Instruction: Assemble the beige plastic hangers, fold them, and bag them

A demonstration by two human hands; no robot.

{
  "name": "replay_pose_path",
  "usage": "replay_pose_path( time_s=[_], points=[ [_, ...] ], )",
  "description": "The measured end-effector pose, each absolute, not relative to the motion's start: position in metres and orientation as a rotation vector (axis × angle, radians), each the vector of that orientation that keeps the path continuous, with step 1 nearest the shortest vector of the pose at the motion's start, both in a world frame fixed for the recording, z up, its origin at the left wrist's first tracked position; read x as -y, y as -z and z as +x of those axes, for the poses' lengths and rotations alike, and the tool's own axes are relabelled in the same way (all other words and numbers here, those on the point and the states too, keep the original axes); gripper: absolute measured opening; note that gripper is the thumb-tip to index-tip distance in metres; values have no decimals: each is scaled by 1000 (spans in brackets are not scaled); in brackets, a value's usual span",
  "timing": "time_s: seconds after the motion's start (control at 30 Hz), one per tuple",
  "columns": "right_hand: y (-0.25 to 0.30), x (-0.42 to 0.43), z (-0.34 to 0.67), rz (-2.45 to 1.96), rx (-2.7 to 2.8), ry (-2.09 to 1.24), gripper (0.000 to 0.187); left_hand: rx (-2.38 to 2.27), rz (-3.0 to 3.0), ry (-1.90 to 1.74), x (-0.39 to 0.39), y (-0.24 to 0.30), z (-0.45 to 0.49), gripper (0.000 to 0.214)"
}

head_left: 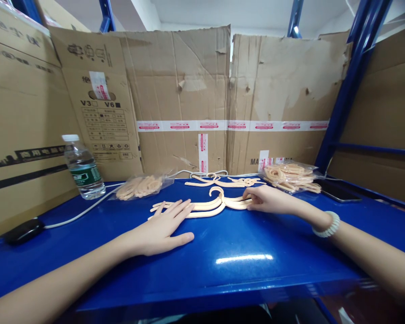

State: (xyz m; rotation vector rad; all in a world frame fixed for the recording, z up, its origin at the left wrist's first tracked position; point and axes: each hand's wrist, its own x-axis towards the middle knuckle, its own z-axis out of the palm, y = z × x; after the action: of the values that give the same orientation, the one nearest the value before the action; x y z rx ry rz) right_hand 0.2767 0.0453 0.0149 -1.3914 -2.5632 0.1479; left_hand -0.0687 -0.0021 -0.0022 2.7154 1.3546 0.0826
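Note:
A cream-coloured clothes hanger (207, 214) lies on the blue shelf top (229, 252), its hook curling away from me. My left hand (158, 229) rests flat across the hanger's left arm, with fingers stretched out and thumb apart. At the other end, my right hand (270, 201) is closed, thumb and fingers pinching the tip of the right arm, which they partly hide. Behind it lie more cream hangers (205, 182), overlapping each other, with small looped pieces at their right end.
Clear bags of cream hanger parts lie at left (140, 186) and right (290, 175). A water bottle (84, 173), a black device (24, 230) with a white cable (77, 218), and a phone (339, 193) sit around. Cardboard sheets (182, 99) wall the back; blue posts (347, 85) frame it.

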Motion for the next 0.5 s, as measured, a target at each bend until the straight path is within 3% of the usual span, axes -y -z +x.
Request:
replay_pose_path(
  time_s=[0.5],
  points=[
    [-15,-45,275,-1408,2581,-137,25,-1332,2752,-119,-1,6,-72,75]
  ],
)
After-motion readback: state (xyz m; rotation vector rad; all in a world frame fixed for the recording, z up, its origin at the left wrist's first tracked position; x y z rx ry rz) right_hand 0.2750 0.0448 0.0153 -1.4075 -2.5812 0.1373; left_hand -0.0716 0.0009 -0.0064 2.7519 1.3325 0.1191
